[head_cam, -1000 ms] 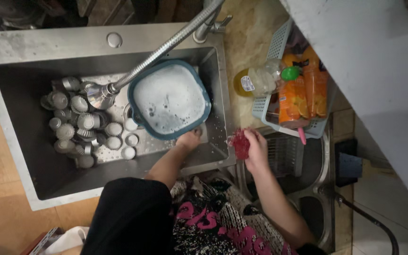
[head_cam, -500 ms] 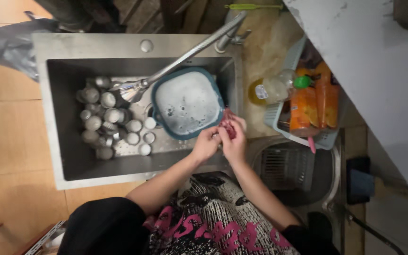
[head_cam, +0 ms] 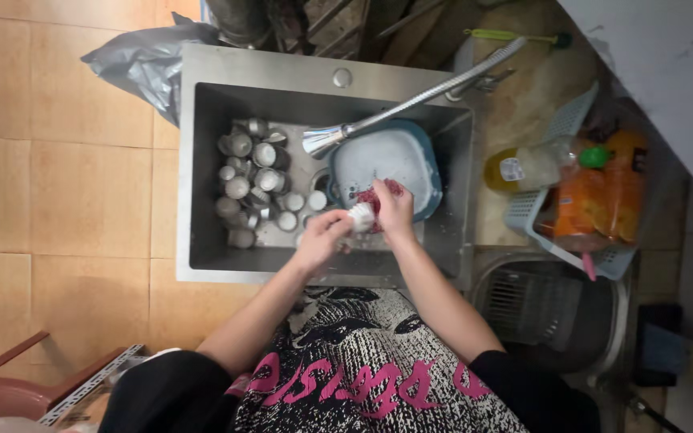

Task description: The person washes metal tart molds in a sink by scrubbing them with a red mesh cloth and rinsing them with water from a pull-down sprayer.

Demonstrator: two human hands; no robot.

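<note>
Both hands are over a steel sink (head_cam: 202, 240). My left hand (head_cam: 320, 235) grips a small white cup (head_cam: 360, 216) at its rim. My right hand (head_cam: 393, 210) presses a red scrub pad (head_cam: 374, 197) against that cup. Just behind them stands a blue-rimmed basin (head_cam: 431, 172) of soapy water. Several small metal cups (head_cam: 252, 184) lie piled on the sink floor to the left. A long metal faucet (head_cam: 411, 103) reaches over the sink, with its spray head (head_cam: 320, 141) above the basin's left edge.
A pale plastic basket (head_cam: 551, 232) right of the sink holds an orange bottle (head_cam: 603, 200). A yellow soap bottle (head_cam: 515, 170) lies beside it. A round metal basin with a rack (head_cam: 547, 309) stands lower right. A grey bag (head_cam: 142, 60) lies upper left on the tiled floor.
The view shifted left. My right hand carried the red pad from the sink's right edge over the sink, and my left hand picked up a small white cup.
</note>
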